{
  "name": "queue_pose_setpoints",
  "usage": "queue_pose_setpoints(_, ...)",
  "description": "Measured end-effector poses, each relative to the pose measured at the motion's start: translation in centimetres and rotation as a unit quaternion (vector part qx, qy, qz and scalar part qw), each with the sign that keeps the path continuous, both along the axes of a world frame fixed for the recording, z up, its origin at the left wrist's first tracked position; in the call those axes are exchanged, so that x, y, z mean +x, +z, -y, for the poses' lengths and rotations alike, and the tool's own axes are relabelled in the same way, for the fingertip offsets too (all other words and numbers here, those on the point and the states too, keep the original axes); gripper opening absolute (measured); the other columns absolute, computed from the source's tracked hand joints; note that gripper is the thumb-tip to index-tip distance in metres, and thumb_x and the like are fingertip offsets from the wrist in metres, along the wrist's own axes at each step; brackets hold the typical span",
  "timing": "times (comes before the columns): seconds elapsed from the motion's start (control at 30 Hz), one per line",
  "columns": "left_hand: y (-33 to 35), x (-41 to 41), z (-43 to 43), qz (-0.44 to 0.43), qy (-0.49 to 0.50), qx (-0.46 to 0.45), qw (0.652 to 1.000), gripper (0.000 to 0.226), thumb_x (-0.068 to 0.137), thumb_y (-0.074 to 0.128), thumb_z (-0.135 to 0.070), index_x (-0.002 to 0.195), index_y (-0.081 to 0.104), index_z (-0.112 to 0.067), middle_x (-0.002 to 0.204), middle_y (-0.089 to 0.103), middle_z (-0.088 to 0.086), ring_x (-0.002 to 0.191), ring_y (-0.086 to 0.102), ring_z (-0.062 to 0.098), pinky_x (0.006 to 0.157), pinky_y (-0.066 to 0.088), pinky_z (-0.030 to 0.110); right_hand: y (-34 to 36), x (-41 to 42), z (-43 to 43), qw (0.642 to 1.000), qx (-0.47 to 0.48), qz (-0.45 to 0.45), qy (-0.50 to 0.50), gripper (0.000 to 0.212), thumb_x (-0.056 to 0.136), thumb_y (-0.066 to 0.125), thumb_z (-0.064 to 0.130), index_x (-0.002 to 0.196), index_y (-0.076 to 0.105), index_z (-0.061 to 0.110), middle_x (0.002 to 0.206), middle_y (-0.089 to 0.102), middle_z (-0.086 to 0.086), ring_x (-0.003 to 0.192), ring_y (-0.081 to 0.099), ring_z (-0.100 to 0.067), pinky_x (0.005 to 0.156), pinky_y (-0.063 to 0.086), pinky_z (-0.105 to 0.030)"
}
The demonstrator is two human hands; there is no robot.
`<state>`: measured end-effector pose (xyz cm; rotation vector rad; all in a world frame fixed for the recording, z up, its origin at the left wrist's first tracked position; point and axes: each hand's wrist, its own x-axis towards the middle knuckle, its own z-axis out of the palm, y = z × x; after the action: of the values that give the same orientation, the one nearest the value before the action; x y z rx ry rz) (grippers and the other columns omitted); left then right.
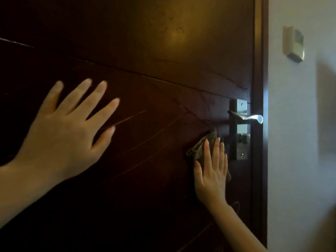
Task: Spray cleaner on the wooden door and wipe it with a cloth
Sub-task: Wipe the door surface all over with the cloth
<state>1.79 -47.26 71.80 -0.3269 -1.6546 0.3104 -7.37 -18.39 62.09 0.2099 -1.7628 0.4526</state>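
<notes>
A dark brown wooden door [145,73] fills most of the view, with faint streaks across its lower panel. My left hand [67,128] lies flat against the door at the left, fingers spread and straight, holding nothing. My right hand [211,175] presses a small grey-brown cloth [198,148] flat against the door with straight fingers, just left of the lock plate. Part of the cloth shows above and left of the fingers. No spray bottle is in view.
A metal lever handle [249,118] on a lock plate [239,131] sits at the door's right edge, close to my right fingertips. Beyond the door frame [260,106] is a pale wall with a small wall-mounted box [293,44].
</notes>
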Motion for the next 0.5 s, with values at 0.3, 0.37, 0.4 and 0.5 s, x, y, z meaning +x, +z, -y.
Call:
queue_pose_setpoints(0.3,-3.0,0.5,1.3,0.015,0.043,0.019,0.999,0.061,0.091,0.029,-0.045,0.143,0.030,-0.013,0.151,0.024,0.019,0.140,0.020,0.036,0.112,0.010,0.051,-3.7,2.3,8.1,0.998,-0.053,-0.007,0.025,0.062,0.093,0.026,0.043,0.148,0.007,0.022,0.155,-0.001,-0.013,0.143,-0.005,-0.026,0.114,-0.004,-0.041)
queue_pose_setpoints(0.37,-2.9,0.7,1.3,0.012,0.044,0.019,0.999,0.060,0.092,0.029,-0.044,0.144,0.030,-0.013,0.151,0.024,0.019,0.140,0.019,0.036,0.112,0.008,0.051,-2.8,2.5,8.2,0.999,-0.024,-0.015,0.022,0.064,0.092,0.028,0.043,0.148,0.007,0.021,0.155,0.000,-0.013,0.143,-0.004,-0.028,0.114,-0.003,-0.041)
queue_pose_setpoints(0.4,-2.9,0.7,1.3,0.011,0.044,0.017,0.999,0.060,0.093,0.029,-0.044,0.144,0.030,-0.012,0.151,0.024,0.019,0.140,0.019,0.035,0.113,0.008,0.050,-1.7,2.5,7.9,1.000,-0.009,-0.018,0.018,0.065,0.091,0.028,0.044,0.148,0.007,0.022,0.155,0.001,-0.013,0.143,-0.003,-0.028,0.114,-0.003,-0.040)
queue_pose_setpoints(0.5,-3.0,0.8,1.4,0.009,0.038,0.016,0.999,0.060,0.093,0.030,-0.044,0.143,0.031,-0.012,0.151,0.024,0.019,0.140,0.019,0.035,0.113,0.008,0.050,3.2,2.3,6.1,0.999,-0.035,0.004,0.018,0.066,0.087,0.021,0.051,0.147,0.007,0.027,0.157,0.002,-0.011,0.144,-0.003,-0.024,0.114,-0.004,-0.038)
